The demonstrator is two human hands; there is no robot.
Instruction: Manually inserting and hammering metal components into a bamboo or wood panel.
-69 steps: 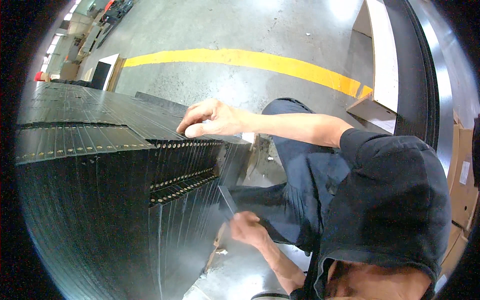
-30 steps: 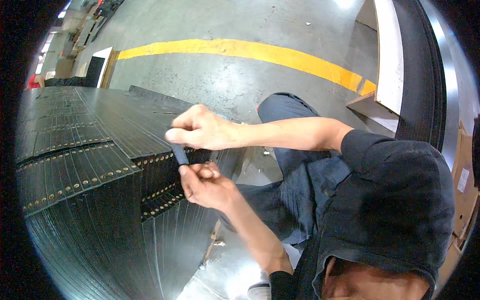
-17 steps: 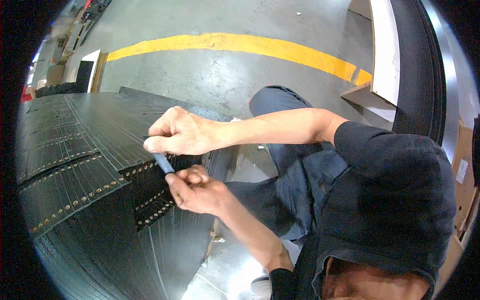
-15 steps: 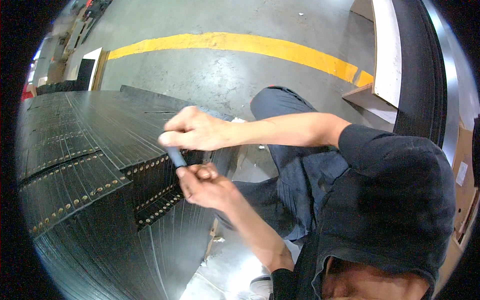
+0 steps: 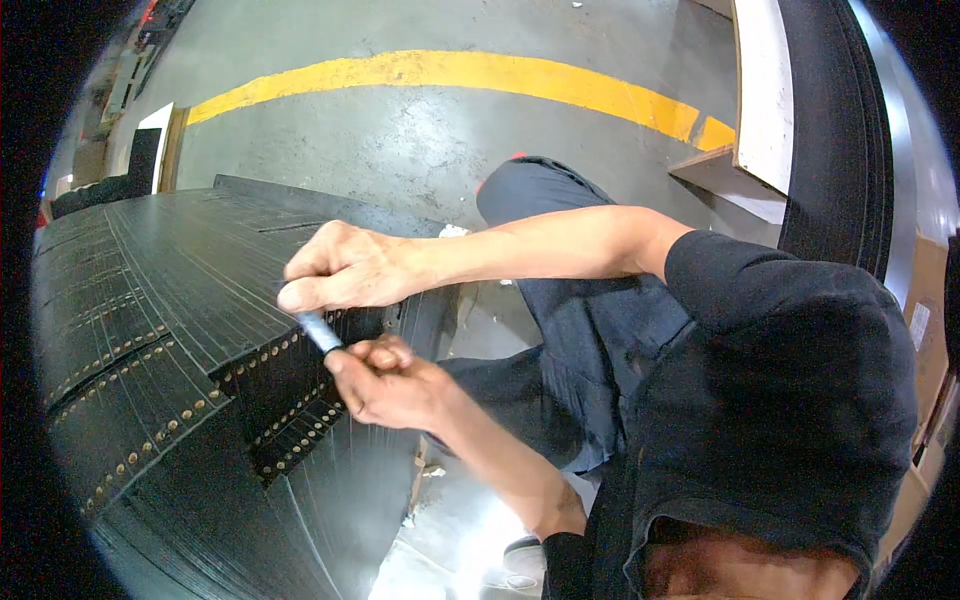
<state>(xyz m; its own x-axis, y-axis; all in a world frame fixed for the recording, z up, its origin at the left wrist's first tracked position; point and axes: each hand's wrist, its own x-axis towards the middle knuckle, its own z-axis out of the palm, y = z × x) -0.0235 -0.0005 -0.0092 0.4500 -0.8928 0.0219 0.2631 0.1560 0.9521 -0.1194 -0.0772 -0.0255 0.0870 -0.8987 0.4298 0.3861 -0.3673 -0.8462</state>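
Note:
A short grey-blue cylinder with a dark lower end (image 5: 318,329) spans the gap between my hands. My right hand (image 5: 350,268), back upward, is closed round its upper end, thumb along the near side. Palm up and fingers curled, my left hand (image 5: 388,385) pinches the dark lower end. I cannot make out what kind of tool or tube it is. Just under and beyond both hands lies a large stack of black strips (image 5: 190,245). Rows of brass-coloured round studs or eyelets (image 5: 160,432) run along its stepped edges. Whether the cylinder touches the stack is hidden.
A yellow line (image 5: 440,70) crosses the grey concrete floor (image 5: 420,130). White-faced boards (image 5: 763,100) stand at the right beside tall black sheets (image 5: 840,140). Another white-edged board (image 5: 160,130) is at the far left. My bent knees (image 5: 545,190) are close to the stack.
The whole view has shifted, so stack and hands appear farther left. Both hands keep their hold on the grey-blue cylinder, which leans a little more.

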